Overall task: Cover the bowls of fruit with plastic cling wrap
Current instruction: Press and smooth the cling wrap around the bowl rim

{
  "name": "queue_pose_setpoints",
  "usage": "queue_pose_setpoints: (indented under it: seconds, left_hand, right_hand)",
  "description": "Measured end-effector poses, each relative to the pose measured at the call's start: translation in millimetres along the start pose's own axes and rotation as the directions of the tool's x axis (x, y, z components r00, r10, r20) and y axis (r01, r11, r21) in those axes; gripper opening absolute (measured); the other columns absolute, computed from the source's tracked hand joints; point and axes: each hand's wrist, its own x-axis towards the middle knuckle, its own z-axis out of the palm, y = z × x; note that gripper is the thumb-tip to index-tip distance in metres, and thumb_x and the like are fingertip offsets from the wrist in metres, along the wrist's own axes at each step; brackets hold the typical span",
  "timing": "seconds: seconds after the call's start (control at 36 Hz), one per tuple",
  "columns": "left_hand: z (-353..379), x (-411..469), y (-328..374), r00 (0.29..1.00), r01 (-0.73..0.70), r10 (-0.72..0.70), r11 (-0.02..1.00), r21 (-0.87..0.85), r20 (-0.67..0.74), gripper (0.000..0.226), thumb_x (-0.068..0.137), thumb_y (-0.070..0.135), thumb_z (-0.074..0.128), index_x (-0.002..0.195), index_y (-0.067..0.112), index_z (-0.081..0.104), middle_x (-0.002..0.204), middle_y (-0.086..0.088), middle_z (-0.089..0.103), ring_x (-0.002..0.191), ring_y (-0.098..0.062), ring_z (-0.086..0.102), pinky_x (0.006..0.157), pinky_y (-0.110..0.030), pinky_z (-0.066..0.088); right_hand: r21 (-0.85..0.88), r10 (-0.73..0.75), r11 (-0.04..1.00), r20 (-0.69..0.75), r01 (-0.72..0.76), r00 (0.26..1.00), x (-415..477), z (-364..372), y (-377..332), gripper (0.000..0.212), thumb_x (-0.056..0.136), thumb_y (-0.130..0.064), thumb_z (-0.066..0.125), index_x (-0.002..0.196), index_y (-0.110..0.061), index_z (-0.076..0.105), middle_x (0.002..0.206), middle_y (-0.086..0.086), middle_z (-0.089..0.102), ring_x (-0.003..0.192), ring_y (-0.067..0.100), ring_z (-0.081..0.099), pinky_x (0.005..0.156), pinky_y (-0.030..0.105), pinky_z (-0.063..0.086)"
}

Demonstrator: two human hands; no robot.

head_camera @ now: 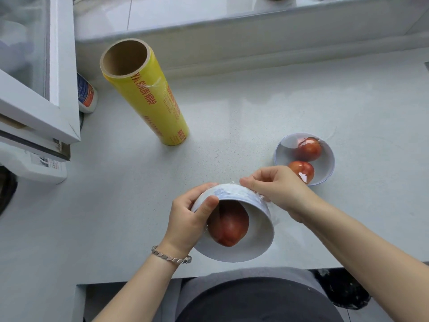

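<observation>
Your left hand [188,219] grips the left rim of a white bowl [255,240], its fingers [210,205] curled round the edge with the thumb lying across the opening. The bowl is tipped up on its side above the near edge of the pale tabletop [255,112], its mouth facing you, with one red fruit [228,226] inside. Your right hand [278,189] pinches clear cling wrap [234,194] against the bowl's outer wall on the far side. Just beyond that hand, a second bowl [327,159] sits upright on the tabletop with two red fruits [308,148]; whether film covers it is unclear. Further back on the left, a yellow roll of wrap [148,101] stands on end, well apart from both bowls.
</observation>
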Motion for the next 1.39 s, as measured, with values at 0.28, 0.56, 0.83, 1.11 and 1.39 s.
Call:
queue_pose_setpoints:
  seconds: [0.28, 0.56, 0.83, 1.11, 1.39]
  left_hand:
    - [0.7, 1.1, 3.0, 0.999, 0.017, -0.019, 0.999, 0.036, 0.037, 0.072, 0.05, 0.085, 0.059, 0.092, 0.027, 0.068, 0.09, 0.014, 0.072, 0.09, -0.003, 0.065, 0.076, -0.014, 0.048]
    - [0.0, 4.9, 4.9, 1.0, 0.012, -0.012, 1.0, -0.013, 0.018, 0.088, 0.045, 0.085, 0.062, 0.103, 0.018, 0.066, 0.1, 0.003, 0.07, 0.091, -0.001, 0.066, 0.076, -0.013, 0.048]
    - [-7.7, 9.6, -1.1, 0.998, 0.027, -0.028, 0.999, -0.027, -0.05, 0.073, 0.053, 0.084, 0.059, 0.09, 0.022, 0.074, 0.093, 0.006, 0.074, 0.092, -0.012, 0.067, 0.08, -0.024, 0.052]
    - [-8.7, 10.1, -1.5, 0.948, 0.155, -0.199, 0.97, -0.187, -0.247, 0.076, 0.031, 0.094, 0.055, 0.059, 0.025, 0.072, 0.062, 0.011, 0.065, 0.066, -0.008, 0.058, 0.064, -0.026, 0.049]
    - [-6.3, 9.4, 8.4, 0.978, 0.21, -0.207, 0.966, -0.15, 0.035, 0.048, 0.082, 0.053, 0.056, 0.101, 0.011, 0.069, 0.104, -0.008, 0.07, 0.101, -0.019, 0.063, 0.088, -0.034, 0.05]
  right_hand:
    - [-0.191, -0.511, 0.836, 0.069, 0.514, 0.857, -11.8, -4.9, -16.7, 0.011, 0.086, -0.023, 0.061, 0.09, -0.021, 0.07, 0.1, -0.011, 0.068, 0.098, -0.002, 0.062, 0.091, 0.015, 0.044]
    - [-0.302, -0.287, 0.852, 0.415, 0.428, 0.863, -11.9, 5.7, -7.4, 0.039, 0.088, -0.044, 0.041, 0.123, -0.033, 0.057, 0.12, -0.024, 0.059, 0.115, -0.01, 0.049, 0.1, 0.015, 0.038]
    - [-0.136, -0.33, 0.918, 0.263, 0.374, 0.906, -13.5, -10.4, 5.3, 0.058, 0.075, -0.071, 0.042, 0.122, -0.04, 0.051, 0.133, -0.021, 0.051, 0.125, -0.01, 0.041, 0.107, 0.012, 0.029]
    - [0.13, -0.188, 0.98, 0.311, 0.154, 0.932, -10.7, -0.9, 25.8, 0.042, 0.085, -0.045, 0.057, 0.119, -0.02, 0.06, 0.114, -0.014, 0.066, 0.11, 0.0, 0.058, 0.087, 0.01, 0.042]
    - [0.264, -0.14, 0.961, 0.208, 0.082, 0.968, -4.3, 0.0, 27.9, 0.054, 0.059, -0.04, 0.071, 0.097, -0.001, 0.066, 0.089, 0.007, 0.066, 0.083, 0.017, 0.061, 0.077, 0.025, 0.049]
